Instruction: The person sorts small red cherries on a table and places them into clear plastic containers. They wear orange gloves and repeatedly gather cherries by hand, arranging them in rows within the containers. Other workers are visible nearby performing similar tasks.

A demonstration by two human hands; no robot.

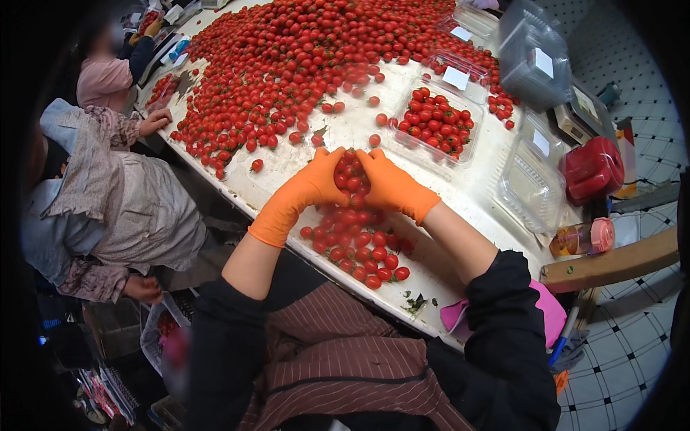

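My left hand (318, 180) and my right hand (391, 183), both in orange rubber gloves, are cupped together around a handful of cherry tomatoes (351, 178). Below them, near the table's edge, a loose group of cherry tomatoes (369, 256) lies on the white table, partly blurred. Just to the right of my hands stands a clear plastic clamshell box (470, 153) holding many cherry tomatoes (434, 121), its lid folded back. A large heap of cherry tomatoes (280, 59) covers the far part of the table (253, 178).
At the right are an empty clear clamshell box (531, 186), stacked clear boxes (533, 59), a scale (585, 110), a red plastic container (593, 169) and a pink-lidded jar (582, 237). A co-worker in a patterned smock (145, 204) stands at the left, one hand on the table edge.
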